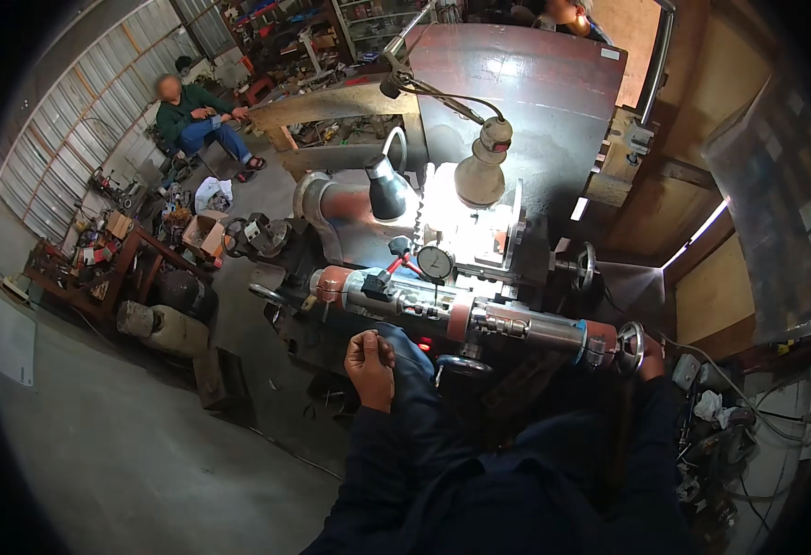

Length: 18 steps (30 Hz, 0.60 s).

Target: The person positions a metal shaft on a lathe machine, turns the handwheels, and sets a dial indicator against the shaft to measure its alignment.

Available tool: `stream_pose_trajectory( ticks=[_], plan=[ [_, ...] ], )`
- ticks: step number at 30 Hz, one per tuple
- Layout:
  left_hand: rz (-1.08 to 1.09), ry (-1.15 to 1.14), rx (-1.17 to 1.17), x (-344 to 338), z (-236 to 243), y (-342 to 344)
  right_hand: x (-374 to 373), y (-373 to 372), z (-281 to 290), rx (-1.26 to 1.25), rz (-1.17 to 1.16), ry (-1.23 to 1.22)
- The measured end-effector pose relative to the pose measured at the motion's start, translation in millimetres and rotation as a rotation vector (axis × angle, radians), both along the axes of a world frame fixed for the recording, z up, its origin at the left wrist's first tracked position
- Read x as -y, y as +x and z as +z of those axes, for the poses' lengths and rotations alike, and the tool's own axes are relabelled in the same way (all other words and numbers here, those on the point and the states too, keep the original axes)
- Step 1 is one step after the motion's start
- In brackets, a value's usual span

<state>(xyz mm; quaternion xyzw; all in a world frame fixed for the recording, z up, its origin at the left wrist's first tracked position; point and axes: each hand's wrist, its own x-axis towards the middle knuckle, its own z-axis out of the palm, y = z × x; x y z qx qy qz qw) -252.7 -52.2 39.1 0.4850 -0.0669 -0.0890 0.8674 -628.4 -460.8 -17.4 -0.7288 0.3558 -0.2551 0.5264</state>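
My left hand (370,368) is closed above my left knee, fingers curled and thumb on top. Whatever it holds, if anything, I cannot make out. Far to the right, my right hand (652,359) is at the rim of a metal handwheel (630,348), partly hidden by it. That wheel sits at the end of a long steel shaft assembly (553,335) with red-brown collars. A round dial gauge (435,264) stands over the assembly, near a red-and-black jointed arm (400,268). Below the shaft is a second handwheel (464,366).
Two work lamps, one black (391,190) and one beige (480,176), light the machine. A large metal sheet (526,102) rises behind. A person (197,120) sits at the far left; another is partly visible at top. A gas cylinder (174,331) lies left; cables (757,407) clutter the right.
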Motion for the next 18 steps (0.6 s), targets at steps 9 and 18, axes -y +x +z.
stream_pose_trajectory(
  ticks=[9,18],
  plan=[
    [0.150,0.039,0.176,23,58,-7,-31,-29,4,-0.276,0.067,-0.257],
    [0.157,-0.050,0.352,79,99,13,-79,38,98,-0.120,-0.282,-0.491]
  ],
)
